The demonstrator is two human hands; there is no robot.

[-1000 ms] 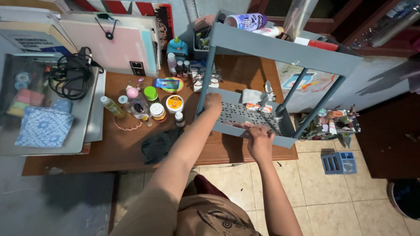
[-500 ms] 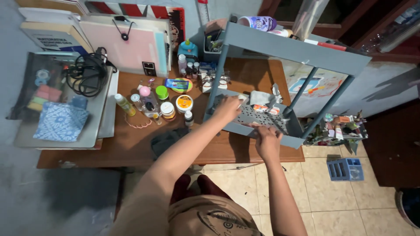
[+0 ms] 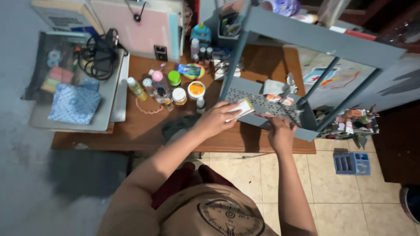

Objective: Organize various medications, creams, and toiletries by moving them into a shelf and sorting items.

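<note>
Above wooden desk (image 3: pixel 144 126): white packet (image 3: pixel 239 109) (left hand (image 3: pixel 215 120))

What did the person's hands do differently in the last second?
The left hand reached into the grey shelf rack, closed on a small white packet and drew it back toward the front edge. The right hand stayed resting on the rack's front rim. The bottles and jars on the table did not move.

shelf rack (image 3: pixel 315 41): grey-blue, lower tray perforated with dots | packet (image 3: pixel 239 108) in left hand (image 3: pixel 214 120): white with orange edge | table (image 3: pixel 144 131): brown wood | cloth (image 3: pixel 74 105) far left: blue, white batik pattern | jar lid (image 3: pixel 174 78): green | round tin (image 3: pixel 196 89): orange and white | crate (image 3: pixel 352 163) right on floor: blue | floor tiles (image 3: pixel 341 201): beige
</note>
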